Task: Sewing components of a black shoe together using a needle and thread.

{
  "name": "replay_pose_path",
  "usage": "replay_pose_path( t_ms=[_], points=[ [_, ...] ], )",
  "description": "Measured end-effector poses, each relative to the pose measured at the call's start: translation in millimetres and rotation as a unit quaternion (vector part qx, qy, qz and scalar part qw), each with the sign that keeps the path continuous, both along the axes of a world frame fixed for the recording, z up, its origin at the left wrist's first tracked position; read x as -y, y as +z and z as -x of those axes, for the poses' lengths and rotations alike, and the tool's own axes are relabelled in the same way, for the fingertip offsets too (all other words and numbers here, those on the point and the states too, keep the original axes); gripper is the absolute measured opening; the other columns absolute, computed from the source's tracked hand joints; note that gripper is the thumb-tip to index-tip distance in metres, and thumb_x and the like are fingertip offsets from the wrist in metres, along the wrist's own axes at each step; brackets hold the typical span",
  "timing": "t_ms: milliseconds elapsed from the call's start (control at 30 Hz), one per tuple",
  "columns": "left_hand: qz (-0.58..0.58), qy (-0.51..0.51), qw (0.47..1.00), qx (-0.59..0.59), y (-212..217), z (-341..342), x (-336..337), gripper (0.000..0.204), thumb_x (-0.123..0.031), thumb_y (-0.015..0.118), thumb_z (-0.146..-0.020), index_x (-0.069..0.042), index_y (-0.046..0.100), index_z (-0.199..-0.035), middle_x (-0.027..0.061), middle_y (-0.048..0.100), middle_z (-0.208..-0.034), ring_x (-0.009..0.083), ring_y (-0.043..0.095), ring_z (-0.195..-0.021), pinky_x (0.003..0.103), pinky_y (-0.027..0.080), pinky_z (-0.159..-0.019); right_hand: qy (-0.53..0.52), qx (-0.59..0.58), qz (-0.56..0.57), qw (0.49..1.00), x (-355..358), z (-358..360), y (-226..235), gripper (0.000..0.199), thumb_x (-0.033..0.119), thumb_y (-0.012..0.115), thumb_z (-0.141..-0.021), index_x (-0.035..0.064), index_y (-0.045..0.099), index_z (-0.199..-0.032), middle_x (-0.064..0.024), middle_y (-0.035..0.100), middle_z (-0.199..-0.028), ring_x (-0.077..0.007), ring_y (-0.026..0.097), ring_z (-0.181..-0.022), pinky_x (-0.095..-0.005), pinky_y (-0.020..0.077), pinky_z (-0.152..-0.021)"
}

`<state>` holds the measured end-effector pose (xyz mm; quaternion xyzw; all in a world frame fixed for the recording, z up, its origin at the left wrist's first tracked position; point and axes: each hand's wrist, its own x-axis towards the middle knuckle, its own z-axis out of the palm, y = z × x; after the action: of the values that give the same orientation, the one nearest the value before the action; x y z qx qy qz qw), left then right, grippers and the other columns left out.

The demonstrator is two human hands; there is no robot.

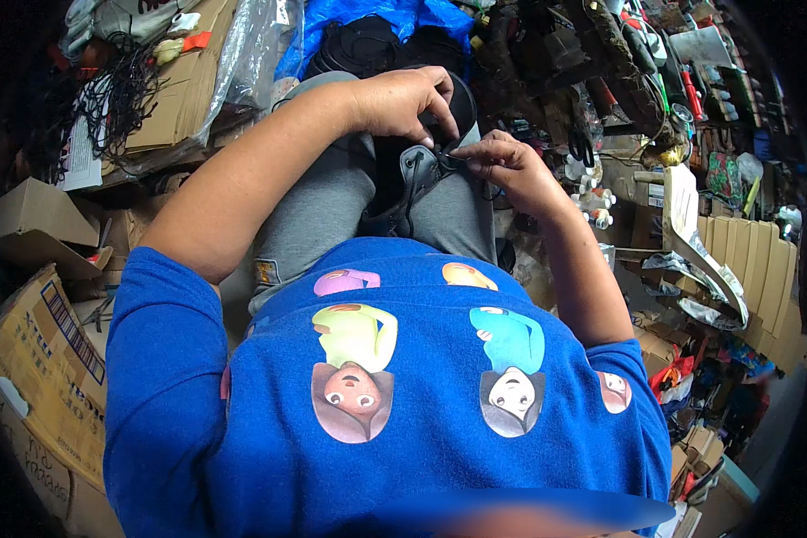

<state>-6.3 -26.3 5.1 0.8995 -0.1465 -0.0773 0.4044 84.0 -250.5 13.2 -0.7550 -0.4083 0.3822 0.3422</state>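
A dark shoe (386, 179) with a grey eyelet flap (420, 164) rests between my knees, on my grey trousers (314, 202). Its dark shoelace (410, 195) runs down from the eyelets. My left hand (408, 100) comes over the far side, its thumb and forefinger bent down onto the shoe at its opening; what lies under the fingertips is partly hidden. Close beside it on the right, my right hand (516, 172) is closed in a pinch at the edge of the flap. Between those fingertips is a thin strand that looks like the lace.
Black bags or shoes (359, 45) lie on blue plastic sheeting (332, 13) just beyond my knees. Cardboard boxes (40, 224) and tangled black cords (121, 117) crowd the left. Tools, small white bottles (601, 202) and a ribbed tan panel (753, 260) fill the right.
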Motion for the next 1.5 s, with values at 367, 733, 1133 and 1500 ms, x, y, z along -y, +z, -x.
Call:
replay_pose_path(
  t_ms=[367,733,1133,1500],
  points=[
    [0.016,0.007,1.0,0.018,-4,2,0,0.034,-0.007,0.076,-0.065,-0.018,0.072,-0.097,0.0064,0.044,-0.102,0.0223,0.049,-0.1,0.031,0.043,-0.087,0.073,-0.089,-0.009,0.993,-2,-24,-14,0.025,0.006,0.062,-0.083,0.0136,0.069,-0.105,-0.0024,0.058,-0.096,-0.015,0.053,-0.093,-0.0267,0.0416,-0.085],
    [0.028,0.025,0.997,0.061,-9,6,3,0.034,-0.004,0.076,-0.062,-0.019,0.073,-0.092,0.0057,0.044,-0.095,0.0224,0.05,-0.094,0.031,0.043,-0.083,0.045,-0.128,-0.016,0.991,4,-17,-15,0.028,0.002,0.06,-0.082,0.011,0.069,-0.107,-0.0024,0.059,-0.095,-0.0139,0.054,-0.092,-0.0264,0.0408,-0.085],
    [0.047,0.034,0.997,0.056,-10,6,3,0.037,-0.003,0.076,-0.061,-0.019,0.072,-0.094,0.0056,0.044,-0.095,0.0213,0.05,-0.093,0.03,0.044,-0.082,0.014,-0.045,-0.051,0.998,4,-5,-13,0.024,0.002,0.061,-0.082,0.0112,0.07,-0.103,-0.0012,0.056,-0.09,-0.011,0.054,-0.086,-0.0253,0.0435,-0.078],
    [0.045,0.052,0.995,0.072,-19,6,4,0.035,-0.004,0.077,-0.059,-0.017,0.072,-0.092,0.0058,0.045,-0.095,0.0228,0.052,-0.091,0.031,0.045,-0.081,-0.049,-0.044,-0.004,0.998,-6,8,-14,0.022,0.004,0.066,-0.079,0.0105,0.07,-0.1,-0.0011,0.059,-0.088,-0.0139,0.056,-0.082,-0.0275,0.0437,-0.077]
  ],
)
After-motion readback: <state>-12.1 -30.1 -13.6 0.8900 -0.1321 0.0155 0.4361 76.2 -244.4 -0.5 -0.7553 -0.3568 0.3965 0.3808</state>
